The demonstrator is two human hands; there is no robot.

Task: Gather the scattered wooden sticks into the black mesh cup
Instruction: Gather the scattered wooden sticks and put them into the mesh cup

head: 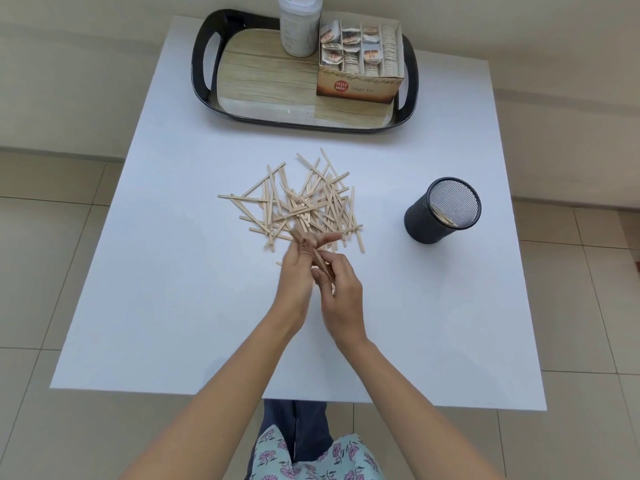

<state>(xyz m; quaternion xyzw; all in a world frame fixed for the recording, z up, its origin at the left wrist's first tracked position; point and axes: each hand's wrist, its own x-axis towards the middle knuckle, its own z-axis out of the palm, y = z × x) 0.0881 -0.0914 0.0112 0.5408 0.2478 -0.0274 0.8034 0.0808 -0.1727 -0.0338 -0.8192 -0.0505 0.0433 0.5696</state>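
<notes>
Sticks (304, 202), wooden: loose heap mid-table (173, 306); black mesh cup (441, 211) stands well apart to its right.
Left hand (298, 268) and right hand (341, 299) pinch one small bundle (320, 265) between them; best to square its ends, then drop it upright into the cup.

A white square table (173, 289) carries three things. A black-rimmed tray (199, 64) with a wood-grain floor sits at the far edge, about midway between the far corners, one handle toward each side. A loose, criss-crossed heap of wooden sticks (304, 202) lies flat at the middle of the surface, a few strays fanning out toward the left edge. A black mesh cup (426, 223) stands mouth up between the heap and the right edge, apart from both.
</notes>
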